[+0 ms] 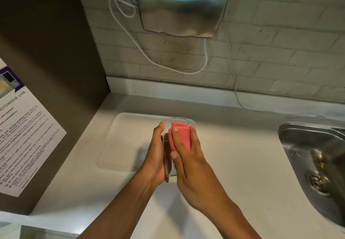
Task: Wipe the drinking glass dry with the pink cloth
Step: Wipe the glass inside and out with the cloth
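Note:
A clear drinking glass is held above the counter, its rim pointing away from me over a white tray. My left hand grips the glass along its left side. My right hand presses a folded pink cloth against the glass's upper right side, near the rim. The fingers of that hand lie over the cloth and hide most of the glass wall beneath.
A white counter runs under my hands. A steel sink is set in at the right. A metal hand dryer with white cables hangs on the tiled wall behind. A microwave notice is stuck on the dark panel at left.

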The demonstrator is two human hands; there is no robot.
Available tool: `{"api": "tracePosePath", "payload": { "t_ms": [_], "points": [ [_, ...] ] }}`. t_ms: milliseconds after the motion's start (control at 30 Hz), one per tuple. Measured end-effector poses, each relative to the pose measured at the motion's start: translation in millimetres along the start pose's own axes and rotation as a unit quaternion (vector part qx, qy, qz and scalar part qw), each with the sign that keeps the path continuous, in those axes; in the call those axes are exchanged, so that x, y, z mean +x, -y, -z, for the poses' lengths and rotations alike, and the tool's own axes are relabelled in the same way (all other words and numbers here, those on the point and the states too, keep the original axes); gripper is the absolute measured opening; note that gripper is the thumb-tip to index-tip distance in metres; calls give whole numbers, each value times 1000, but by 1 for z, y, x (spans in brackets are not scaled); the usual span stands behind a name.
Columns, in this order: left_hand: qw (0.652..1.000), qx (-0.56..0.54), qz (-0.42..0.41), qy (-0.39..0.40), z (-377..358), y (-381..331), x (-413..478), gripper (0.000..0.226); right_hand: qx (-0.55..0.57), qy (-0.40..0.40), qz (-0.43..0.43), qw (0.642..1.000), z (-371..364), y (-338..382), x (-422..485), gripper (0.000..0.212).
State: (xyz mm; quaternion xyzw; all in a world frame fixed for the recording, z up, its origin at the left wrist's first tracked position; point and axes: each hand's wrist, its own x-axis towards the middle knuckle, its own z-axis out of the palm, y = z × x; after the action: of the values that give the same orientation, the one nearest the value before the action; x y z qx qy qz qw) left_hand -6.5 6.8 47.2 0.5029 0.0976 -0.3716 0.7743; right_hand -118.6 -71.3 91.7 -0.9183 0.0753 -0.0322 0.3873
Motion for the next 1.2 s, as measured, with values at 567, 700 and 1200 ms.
{"api": "tracePosePath", "payload": {
  "t_ms": [567,700,1200],
  "points": [
    [952,150,-204,-169,-16,21,-6,54,8,-49,-15,999,5,-13,30,60],
    [954,190,-205,-110,-8,30,-1,40,13,-45,-7,999,3,-10,30,63],
    [991,51,-88,-86,-10,-1,9,67,-10,5,36,999,3,-17,8,58]
  ]
}}
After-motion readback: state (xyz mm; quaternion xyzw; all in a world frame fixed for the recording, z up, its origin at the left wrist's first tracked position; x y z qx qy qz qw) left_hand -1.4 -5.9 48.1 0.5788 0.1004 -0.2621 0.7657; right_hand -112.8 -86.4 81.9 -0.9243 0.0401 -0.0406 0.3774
